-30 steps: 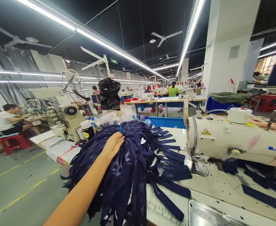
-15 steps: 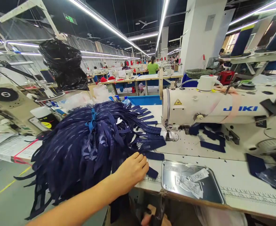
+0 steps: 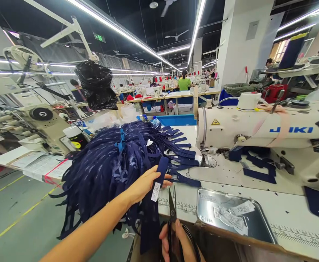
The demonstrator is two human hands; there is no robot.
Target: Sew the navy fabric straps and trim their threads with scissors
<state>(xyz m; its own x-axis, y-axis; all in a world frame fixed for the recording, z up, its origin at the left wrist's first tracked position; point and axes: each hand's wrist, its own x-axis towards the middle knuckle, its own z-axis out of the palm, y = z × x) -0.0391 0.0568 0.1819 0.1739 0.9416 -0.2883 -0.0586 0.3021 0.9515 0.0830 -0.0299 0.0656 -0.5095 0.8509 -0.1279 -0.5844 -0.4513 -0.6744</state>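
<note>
My left hand (image 3: pixel 145 185) pinches a navy fabric strip (image 3: pixel 162 168) near its end, with a white printed label (image 3: pixel 156 191) hanging from it. Below and to the right, my right hand (image 3: pixel 177 240) grips black-handled scissors (image 3: pixel 172 207); their blades point up and stand slightly apart, close to the label and the left fingers. A large heap of navy strips (image 3: pixel 99 174), tied with a blue band (image 3: pixel 120 141), lies to the left of the sewing machine (image 3: pixel 246 123). Several strip ends fan toward the machine's needle.
On the table's front part, a metal tray (image 3: pixel 260 227) holds loose white labels. Navy fabric pieces (image 3: pixel 259 174) lie under the machine arm. A second sewing machine (image 3: pixel 45 125) and a black bag (image 3: pixel 95 85) are at the left. A person in green (image 3: pixel 184 84) sits farther back.
My left hand has lifted a strip end upright, bringing its label into view. My right hand has risen with the scissors from below the table edge. The view has shifted left.
</note>
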